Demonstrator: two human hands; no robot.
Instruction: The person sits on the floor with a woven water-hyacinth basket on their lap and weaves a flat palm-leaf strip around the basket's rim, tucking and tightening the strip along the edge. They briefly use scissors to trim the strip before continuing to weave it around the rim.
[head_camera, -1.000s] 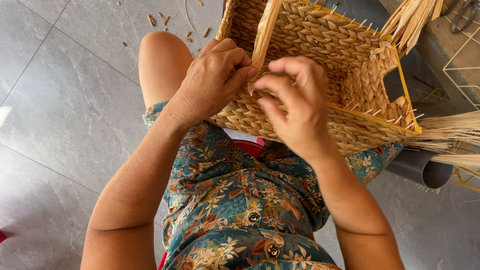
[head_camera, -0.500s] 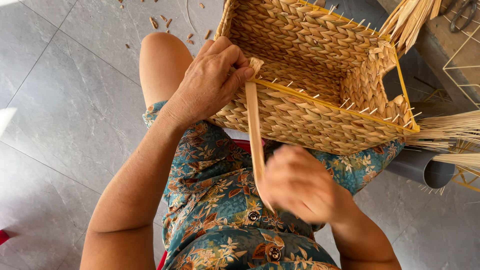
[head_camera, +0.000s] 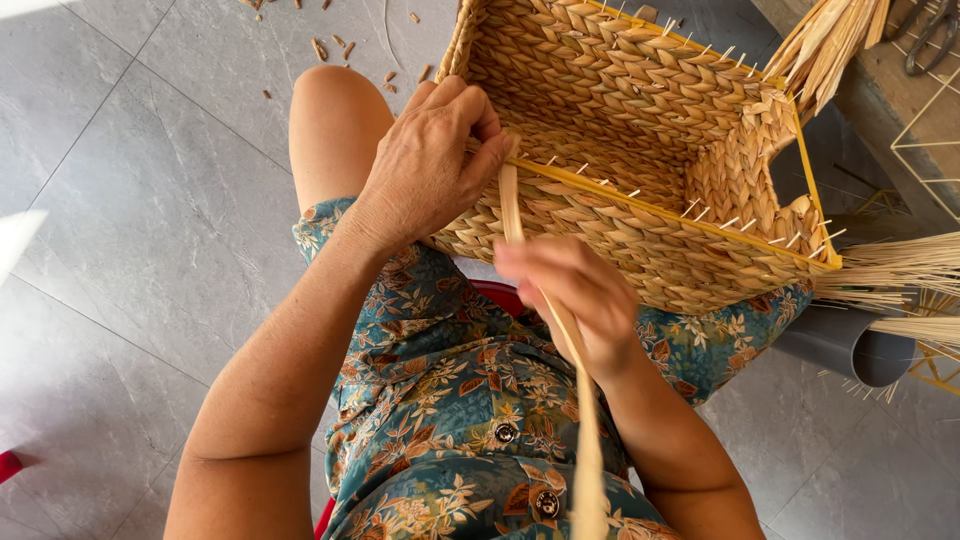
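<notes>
A rectangular woven straw basket (head_camera: 640, 90) with a yellow wire rim rests on my lap, its opening facing me. My left hand (head_camera: 430, 165) grips the basket's near corner, fingers curled over the rim. A long flat straw strand (head_camera: 545, 310) runs from that corner down towards my body. My right hand (head_camera: 575, 295), blurred by motion, is closed around the strand just below the basket's front wall. Short straw ends stick out along the rim.
Grey tiled floor (head_camera: 150, 200) lies to the left, with small straw scraps (head_camera: 320, 48) at the top. Bundles of loose straw (head_camera: 900, 275) lie at the right, more (head_camera: 830, 45) at the top right. A grey pipe (head_camera: 850, 345) sits under the basket.
My right hand left the rim, pulled the strand down towards my body, and now has slid back up along it, close under the basket. My left hand kept its grip on the corner.
</notes>
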